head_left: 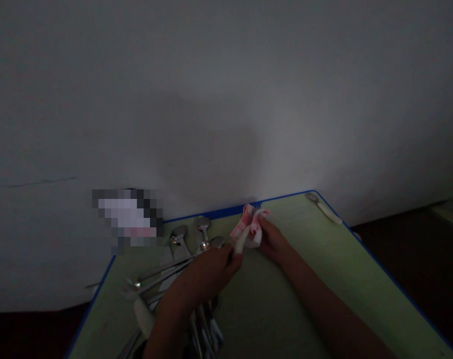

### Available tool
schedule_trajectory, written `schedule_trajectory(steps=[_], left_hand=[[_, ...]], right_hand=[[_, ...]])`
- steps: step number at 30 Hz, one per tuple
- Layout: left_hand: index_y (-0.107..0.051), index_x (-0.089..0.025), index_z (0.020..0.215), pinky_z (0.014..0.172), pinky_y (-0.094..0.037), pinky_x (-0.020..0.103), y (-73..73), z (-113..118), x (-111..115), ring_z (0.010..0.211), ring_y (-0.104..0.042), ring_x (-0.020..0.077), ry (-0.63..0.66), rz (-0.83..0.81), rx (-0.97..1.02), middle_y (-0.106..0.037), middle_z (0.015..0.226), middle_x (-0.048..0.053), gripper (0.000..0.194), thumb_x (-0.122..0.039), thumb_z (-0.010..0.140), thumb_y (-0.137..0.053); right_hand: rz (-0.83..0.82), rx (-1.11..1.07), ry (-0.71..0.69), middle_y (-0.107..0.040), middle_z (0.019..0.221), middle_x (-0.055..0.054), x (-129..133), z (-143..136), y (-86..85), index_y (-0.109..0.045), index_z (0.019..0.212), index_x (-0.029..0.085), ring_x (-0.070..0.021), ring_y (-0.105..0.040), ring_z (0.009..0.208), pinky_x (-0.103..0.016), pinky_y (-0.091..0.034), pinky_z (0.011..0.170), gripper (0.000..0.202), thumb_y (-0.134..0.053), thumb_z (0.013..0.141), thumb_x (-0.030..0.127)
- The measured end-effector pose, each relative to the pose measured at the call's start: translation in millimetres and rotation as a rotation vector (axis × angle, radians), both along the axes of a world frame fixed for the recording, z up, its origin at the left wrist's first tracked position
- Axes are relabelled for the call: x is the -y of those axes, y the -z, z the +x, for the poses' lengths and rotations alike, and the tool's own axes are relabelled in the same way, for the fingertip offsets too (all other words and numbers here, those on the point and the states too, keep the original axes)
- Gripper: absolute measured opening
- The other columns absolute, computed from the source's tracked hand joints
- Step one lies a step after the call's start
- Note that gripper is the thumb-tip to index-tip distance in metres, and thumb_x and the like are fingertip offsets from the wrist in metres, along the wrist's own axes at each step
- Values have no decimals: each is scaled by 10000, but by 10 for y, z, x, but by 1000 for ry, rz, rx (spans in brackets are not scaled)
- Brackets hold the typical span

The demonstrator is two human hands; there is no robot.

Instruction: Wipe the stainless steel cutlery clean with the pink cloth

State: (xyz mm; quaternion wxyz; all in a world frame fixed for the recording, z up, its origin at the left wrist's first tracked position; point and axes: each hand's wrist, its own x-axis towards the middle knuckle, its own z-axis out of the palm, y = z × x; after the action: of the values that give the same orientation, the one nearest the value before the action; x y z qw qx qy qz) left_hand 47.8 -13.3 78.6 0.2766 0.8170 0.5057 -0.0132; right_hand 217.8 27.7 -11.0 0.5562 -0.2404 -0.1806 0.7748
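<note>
My left hand (pixel 217 267) is closed round the pale handle of a fork (pixel 240 241). A pink-and-white cloth (pixel 252 238) is wrapped about the fork's upper part, and its tines show faintly above the folds. My right hand (pixel 274 241) grips this cloth from the right side, with its fingers partly hidden. Beside and under my left arm lies a pile of metal cutlery, including a spoon (pixel 180 233), another spoon (pixel 203 223) and several longer pieces partly covered by the arm.
On the green table (pixel 286 299) with its blue edge, a fork with a pale handle (pixel 329 212) lies near the far right corner. A blurred-out object (pixel 127 214) stands at the far left. The grey wall (pixel 226 99) rises directly behind the table.
</note>
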Motion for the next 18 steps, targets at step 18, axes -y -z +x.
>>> schedule_trajectory(steps=[18], left_hand=[[-562, -174, 932, 670, -413, 310, 44, -37, 8, 738, -591, 189, 29, -10, 2, -629, 866, 81, 412, -453, 911, -259]], right_hand=[[62, 15, 6, -603, 645, 22, 49, 0, -99, -614, 831, 201, -132, -564, 669, -281, -454, 735, 237, -662, 713, 401]])
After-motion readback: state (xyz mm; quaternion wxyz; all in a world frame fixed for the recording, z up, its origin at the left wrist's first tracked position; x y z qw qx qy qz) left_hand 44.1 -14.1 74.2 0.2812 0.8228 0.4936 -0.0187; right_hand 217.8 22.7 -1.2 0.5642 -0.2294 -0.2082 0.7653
